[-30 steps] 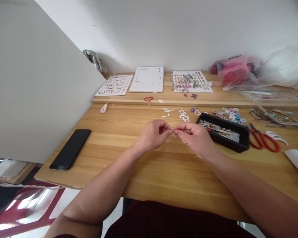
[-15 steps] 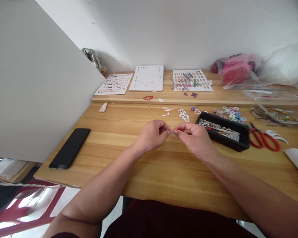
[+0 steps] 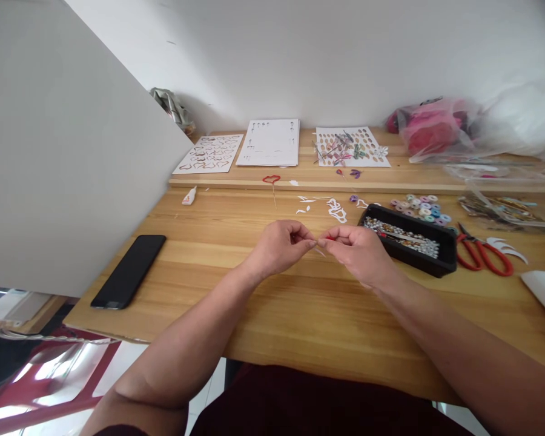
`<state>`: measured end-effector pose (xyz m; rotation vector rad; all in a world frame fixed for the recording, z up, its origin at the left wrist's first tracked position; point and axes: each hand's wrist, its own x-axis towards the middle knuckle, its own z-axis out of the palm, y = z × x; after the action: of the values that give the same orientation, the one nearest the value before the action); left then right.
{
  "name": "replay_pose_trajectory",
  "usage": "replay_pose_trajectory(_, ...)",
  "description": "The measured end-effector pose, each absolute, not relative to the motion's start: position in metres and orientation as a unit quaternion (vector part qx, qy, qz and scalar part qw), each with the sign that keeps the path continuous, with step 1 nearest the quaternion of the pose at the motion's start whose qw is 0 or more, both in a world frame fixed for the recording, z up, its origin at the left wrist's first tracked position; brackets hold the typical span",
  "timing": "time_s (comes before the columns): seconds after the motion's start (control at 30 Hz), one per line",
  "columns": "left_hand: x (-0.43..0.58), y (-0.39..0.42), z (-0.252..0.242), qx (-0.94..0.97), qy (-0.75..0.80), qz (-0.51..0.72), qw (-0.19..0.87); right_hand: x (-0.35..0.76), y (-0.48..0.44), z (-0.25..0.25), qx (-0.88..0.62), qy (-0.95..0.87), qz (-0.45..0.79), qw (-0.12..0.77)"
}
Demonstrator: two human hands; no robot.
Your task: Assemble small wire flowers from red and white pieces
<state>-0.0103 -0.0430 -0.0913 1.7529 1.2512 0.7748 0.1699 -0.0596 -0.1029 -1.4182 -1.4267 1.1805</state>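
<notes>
My left hand (image 3: 287, 246) and my right hand (image 3: 355, 251) meet fingertip to fingertip above the middle of the table, both closed in a pinch. A small red piece (image 3: 330, 238) shows between the right fingers, mostly hidden, so its kind is unclear. Between the two sets of fingertips a thin white strip (image 3: 320, 251) pokes out downward, and the left fingertips pinch at it. Beyond the hands lie white cut-out paper shapes (image 3: 336, 211) and a red petal-shaped outline on a wire stem (image 3: 271, 180).
Right of my hands stands a black tray (image 3: 447, 257) of beads, with red-handled pliers (image 3: 485, 254) beside it and several thread bobbins (image 3: 424, 209) behind. A phone (image 3: 129, 271) and a small glue bottle (image 3: 189, 196) lie left. Patterned sheets (image 3: 269, 145) rest on the raised back ledge.
The thin white strip now sticks out below my fingertips. Both hands stay nearly in place, the left fingertips slightly farther right.
</notes>
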Motion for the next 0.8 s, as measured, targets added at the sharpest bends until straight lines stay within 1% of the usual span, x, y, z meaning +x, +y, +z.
replay_pose_trajectory(0.23, -0.0114, -0.0433, -0.0893, 0.707, 0.497, 0.305, 0.401, 0.1684, -0.0603, -0.0969, -0.548, -0.529, 0.516, 0.392)
replay_pose_trajectory(0.37, -0.0121, -0.0435, -0.088, 0.693, 0.499, 0.313, 0.415, 0.1681, -0.0595, -0.0948, -0.536, -0.518, 0.534, 0.399)
replay_pose_trajectory(0.63, -0.0097, -0.0445, -0.0881, 0.659, 0.49, 0.341, 0.457, 0.1712, -0.0607, -0.0991, -0.544, -0.558, 0.472, 0.413)
replay_pose_trajectory(0.8, -0.0089, -0.0427, -0.0928, 0.653, 0.482, 0.375, 0.448, 0.1688, -0.0628, -0.1021, -0.523, -0.558, 0.478, 0.432)
